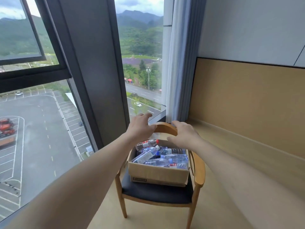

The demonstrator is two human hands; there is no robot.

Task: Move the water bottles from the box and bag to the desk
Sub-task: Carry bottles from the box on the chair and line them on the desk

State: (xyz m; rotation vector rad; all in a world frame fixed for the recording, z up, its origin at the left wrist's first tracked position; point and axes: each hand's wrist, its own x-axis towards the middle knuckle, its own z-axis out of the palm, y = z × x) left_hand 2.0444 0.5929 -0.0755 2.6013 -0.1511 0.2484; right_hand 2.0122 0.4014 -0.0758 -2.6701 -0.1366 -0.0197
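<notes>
An open cardboard box (156, 173) sits on the dark seat of a wooden armchair (198, 169). Several clear water bottles (166, 158) with blue and red labels lie piled inside it. A clear plastic bag (156, 135) shows behind the box, between my hands. My left hand (142, 127) hovers over the chair's curved backrest, fingers spread, holding nothing. My right hand (184, 135) is beside it above the box's far edge, fingers apart and empty. The light wooden desk (244, 156) runs along the right.
A floor-to-ceiling window (41, 129) with a dark frame stands left and ahead. A blue-grey curtain (179, 63) hangs in the corner. A wood wall panel (247, 100) backs the desk. The chair stands on a light floor.
</notes>
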